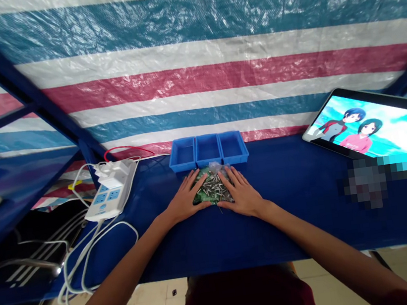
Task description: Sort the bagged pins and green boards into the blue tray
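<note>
A heap of small silver screws mixed with green parts (211, 187) lies on the blue table (295, 220), partly in a clear plastic bag. My left hand (186, 198) rests flat against the heap's left side, fingers stretched out. My right hand (241, 192) lies flat against its right side, fingers spread. Both hands touch the heap from the sides. Just behind the heap stands a blue tray with three compartments (208, 150), which look bare.
A white power strip (108, 195) with a plugged charger and white cables sits at the left. A tablet (373, 130) showing a cartoon leans at the right. A striped tarp (192, 64) closes the back. Blue shelf frames stand at the left.
</note>
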Motion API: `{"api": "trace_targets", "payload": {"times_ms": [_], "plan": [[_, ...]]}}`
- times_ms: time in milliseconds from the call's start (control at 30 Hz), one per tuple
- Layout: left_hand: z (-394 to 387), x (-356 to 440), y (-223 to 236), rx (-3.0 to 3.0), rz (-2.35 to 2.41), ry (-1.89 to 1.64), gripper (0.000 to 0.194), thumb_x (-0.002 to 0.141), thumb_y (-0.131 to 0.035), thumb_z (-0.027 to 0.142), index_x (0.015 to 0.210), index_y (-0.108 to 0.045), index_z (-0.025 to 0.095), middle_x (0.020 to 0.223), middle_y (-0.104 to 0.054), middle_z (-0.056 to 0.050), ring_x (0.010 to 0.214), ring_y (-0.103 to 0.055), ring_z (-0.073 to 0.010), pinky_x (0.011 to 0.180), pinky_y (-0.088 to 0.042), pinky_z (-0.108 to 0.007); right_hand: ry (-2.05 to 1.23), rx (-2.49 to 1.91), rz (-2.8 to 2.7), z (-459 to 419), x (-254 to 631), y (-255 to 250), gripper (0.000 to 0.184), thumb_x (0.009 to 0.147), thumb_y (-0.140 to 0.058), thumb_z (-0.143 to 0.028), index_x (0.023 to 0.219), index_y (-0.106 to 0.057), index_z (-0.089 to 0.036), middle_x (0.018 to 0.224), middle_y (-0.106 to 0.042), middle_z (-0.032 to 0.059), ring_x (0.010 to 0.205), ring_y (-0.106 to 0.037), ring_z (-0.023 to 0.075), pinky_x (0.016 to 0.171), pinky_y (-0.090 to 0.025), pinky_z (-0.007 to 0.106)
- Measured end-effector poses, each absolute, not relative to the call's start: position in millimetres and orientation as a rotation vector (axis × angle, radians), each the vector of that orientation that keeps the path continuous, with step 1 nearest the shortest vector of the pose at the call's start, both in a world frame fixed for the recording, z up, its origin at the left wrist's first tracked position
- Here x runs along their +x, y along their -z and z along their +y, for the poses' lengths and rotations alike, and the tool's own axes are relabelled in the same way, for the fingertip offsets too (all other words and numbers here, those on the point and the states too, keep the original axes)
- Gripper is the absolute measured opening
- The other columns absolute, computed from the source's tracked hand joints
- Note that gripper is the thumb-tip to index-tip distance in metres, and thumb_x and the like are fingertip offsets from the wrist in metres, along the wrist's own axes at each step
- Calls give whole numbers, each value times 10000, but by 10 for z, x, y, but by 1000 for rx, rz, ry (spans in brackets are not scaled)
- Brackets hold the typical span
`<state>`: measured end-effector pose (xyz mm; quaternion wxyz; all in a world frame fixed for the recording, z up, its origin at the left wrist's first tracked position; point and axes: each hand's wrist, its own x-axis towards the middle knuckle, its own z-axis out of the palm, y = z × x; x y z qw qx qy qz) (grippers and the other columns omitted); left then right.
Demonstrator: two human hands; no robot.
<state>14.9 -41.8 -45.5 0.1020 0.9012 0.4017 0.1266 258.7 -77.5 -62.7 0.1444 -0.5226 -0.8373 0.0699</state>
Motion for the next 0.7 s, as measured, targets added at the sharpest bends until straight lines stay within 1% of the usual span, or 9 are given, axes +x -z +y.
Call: {"api": "trace_targets", "payload": {"times_ms": [167, 267, 433, 567, 700], "plan": [[-432, 137, 449, 2655, 1197, -425, 878, 817, -484, 687, 1521, -153, 279, 1592, -126, -87, 1461, -90, -333, 1173, -146, -523, -167, -1503, -2389, -790, 2605, 630, 941, 830, -379, -745, 1534, -14, -238, 1598, 44, 87, 1465, 15, 308, 1167, -134, 510], [-441, 131, 439, 2666, 1208, -431, 873, 817, -473, 696, 1519, -165, 279, 1590, -137, -88, 1461, -84, -335, 1170, -130, -532, -154, -1493, -2380, -803, 2619, 619, 924, 837, -405, -723, 1533, -16, -258, 1600, 36, 79, 1465, -2, 313, 1164, -139, 517], [-452, 130, 401, 2688, 1196, -405, 861, 821, -455, 701, 1518, -166, 286, 1586, -156, -88, 1459, -109, -330, 1168, -122, -536, -178, -1519, -2336, -822, 2628, 570, 809, 886, -372, -669, 1532, -120, -253, 1602, -20, 90, 1464, -40, 314, 1158, -168, 514], [-442, 126, 392, 2682, 1192, -389, 817, 852, -406, 689, 1517, -177, 273, 1586, -156, -87, 1461, -110, -320, 1171, -117, -531, -184, -1520, -2300, -826, 2629, 570, 731, 919, -331, -632, 1524, -174, -252, 1600, -74, 91, 1463, -82, 304, 1151, -196, 512], [-437, 111, 390, 2673, 1187, -394, 786, 868, -377, 680, 1513, -200, 268, 1586, -161, -83, 1460, -121, -315, 1172, -128, -527, -142, -1490, -2279, -826, 2633, 568, 692, 934, -320, -607, 1500, -261, -212, 1579, -161, 132, 1452, -147, 308, 1137, -226, 513]]}}
